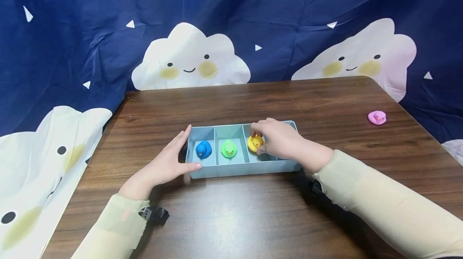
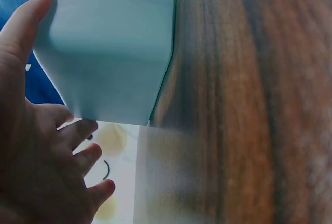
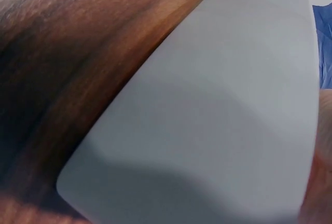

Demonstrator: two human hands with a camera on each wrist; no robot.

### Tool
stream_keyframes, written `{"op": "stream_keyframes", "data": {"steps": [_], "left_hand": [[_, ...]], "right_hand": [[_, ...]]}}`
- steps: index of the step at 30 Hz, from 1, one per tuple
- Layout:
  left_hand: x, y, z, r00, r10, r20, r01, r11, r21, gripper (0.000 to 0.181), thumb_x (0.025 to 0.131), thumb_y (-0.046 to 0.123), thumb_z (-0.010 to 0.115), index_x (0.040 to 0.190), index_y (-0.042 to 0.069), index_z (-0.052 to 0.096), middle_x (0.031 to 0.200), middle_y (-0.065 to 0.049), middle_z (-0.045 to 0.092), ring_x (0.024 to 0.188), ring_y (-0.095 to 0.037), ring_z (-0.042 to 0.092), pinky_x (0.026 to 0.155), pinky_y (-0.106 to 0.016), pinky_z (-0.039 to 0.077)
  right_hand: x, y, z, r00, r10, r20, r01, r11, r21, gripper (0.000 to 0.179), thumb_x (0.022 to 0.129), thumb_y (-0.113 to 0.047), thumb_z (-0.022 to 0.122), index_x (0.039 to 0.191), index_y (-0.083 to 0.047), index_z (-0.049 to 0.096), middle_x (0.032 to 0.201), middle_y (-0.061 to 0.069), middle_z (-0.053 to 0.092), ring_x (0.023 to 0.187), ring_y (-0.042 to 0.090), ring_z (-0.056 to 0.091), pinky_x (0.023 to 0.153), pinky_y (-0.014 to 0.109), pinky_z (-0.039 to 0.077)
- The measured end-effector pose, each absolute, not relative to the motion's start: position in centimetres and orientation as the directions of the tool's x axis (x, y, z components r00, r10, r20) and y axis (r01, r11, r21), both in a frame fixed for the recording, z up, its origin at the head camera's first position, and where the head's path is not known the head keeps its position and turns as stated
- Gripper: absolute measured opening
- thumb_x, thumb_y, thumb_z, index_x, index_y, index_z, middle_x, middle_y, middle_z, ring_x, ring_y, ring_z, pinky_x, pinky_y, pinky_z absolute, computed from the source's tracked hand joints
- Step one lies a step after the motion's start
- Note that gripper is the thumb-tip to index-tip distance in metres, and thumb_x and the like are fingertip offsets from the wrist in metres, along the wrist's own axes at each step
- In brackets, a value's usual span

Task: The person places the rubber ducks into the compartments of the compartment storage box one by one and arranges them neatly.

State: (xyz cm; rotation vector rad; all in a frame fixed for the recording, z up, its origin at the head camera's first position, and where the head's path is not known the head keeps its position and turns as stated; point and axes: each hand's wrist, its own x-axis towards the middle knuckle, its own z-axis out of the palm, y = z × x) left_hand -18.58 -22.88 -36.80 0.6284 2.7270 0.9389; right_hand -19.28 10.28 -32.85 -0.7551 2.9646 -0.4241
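Observation:
A pale blue divided tray [image 1: 260, 167] sits on the table. In its third compartment from the left, my right hand [image 1: 282, 138] pinches a yellow toy duck [image 1: 256, 143] between thumb and fingers. The leftmost compartment holds a blue toy duck [image 1: 203, 149], and the one beside it a green toy duck [image 1: 229, 149]. My left hand [image 1: 164, 166] steadies the tray's left end with fingers extended, thumb along the front rim. In the left wrist view, that hand spans the corner of the tray [image 2: 109, 53]. The right wrist view is mostly the tray's wall [image 3: 207, 115]; the yellow duck is hidden there.
A pink toy duck [image 1: 377, 118] lies far right on the brown wooden table [image 1: 231, 218], near its right edge. Behind the table hangs a dark blue curtain [image 1: 275, 5] with white clouds. My right hand and forearm partly cover the tray's rightmost compartment.

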Motion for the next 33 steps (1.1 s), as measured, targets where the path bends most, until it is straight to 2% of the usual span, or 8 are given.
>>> {"op": "stream_keyframes", "data": {"steps": [11, 25, 29, 33], "left_hand": [[-18.36, -22.84, -36.48, -0.891, 0.450, -0.061, 0.317, 0.714, 0.624, 0.111, 0.080, 0.055, 0.076, 0.160, 0.029, 0.004, 0.163, -0.014, 0.013, 0.149, -0.031, 0.010, 0.113, -0.058, 0.019], [-18.32, -22.81, -36.47, -0.893, 0.446, -0.063, 0.313, 0.716, 0.624, 0.112, 0.079, 0.059, 0.075, 0.160, 0.028, 0.004, 0.163, -0.013, 0.014, 0.149, -0.031, 0.010, 0.113, -0.058, 0.020], [-18.40, -22.79, -36.55, -0.892, 0.450, -0.054, 0.323, 0.715, 0.620, 0.112, 0.080, 0.059, 0.075, 0.160, 0.027, 0.005, 0.163, -0.014, 0.014, 0.149, -0.032, 0.011, 0.113, -0.058, 0.019], [-18.48, -22.81, -36.68, -0.890, 0.454, -0.045, 0.332, 0.713, 0.618, 0.111, 0.081, 0.058, 0.075, 0.161, 0.026, 0.005, 0.163, -0.015, 0.014, 0.148, -0.033, 0.011, 0.113, -0.059, 0.019]], "right_hand": [[-19.45, 10.18, -33.44, -0.875, -0.482, 0.046, -0.478, 0.845, -0.240, 0.040, 0.068, -0.023, 0.093, 0.097, -0.014, 0.067, 0.086, -0.009, 0.062, 0.078, 0.017, 0.045, 0.060, 0.031, 0.040], [-19.38, 9.87, -33.48, -0.859, -0.509, 0.052, -0.511, 0.847, -0.146, 0.034, 0.070, -0.019, 0.092, 0.091, -0.014, 0.066, 0.081, -0.009, 0.062, 0.075, 0.017, 0.043, 0.056, 0.029, 0.040], [-19.32, 10.10, -33.29, -0.871, -0.489, 0.035, -0.487, 0.855, -0.179, 0.039, 0.070, -0.023, 0.092, 0.098, -0.013, 0.068, 0.087, -0.007, 0.065, 0.078, 0.017, 0.046, 0.058, 0.030, 0.041], [-19.28, 10.61, -32.77, -0.898, -0.441, 0.011, -0.423, 0.854, -0.304, 0.042, 0.072, -0.024, 0.091, 0.106, -0.014, 0.068, 0.096, -0.005, 0.066, 0.086, 0.018, 0.051, 0.067, 0.034, 0.045]]}}
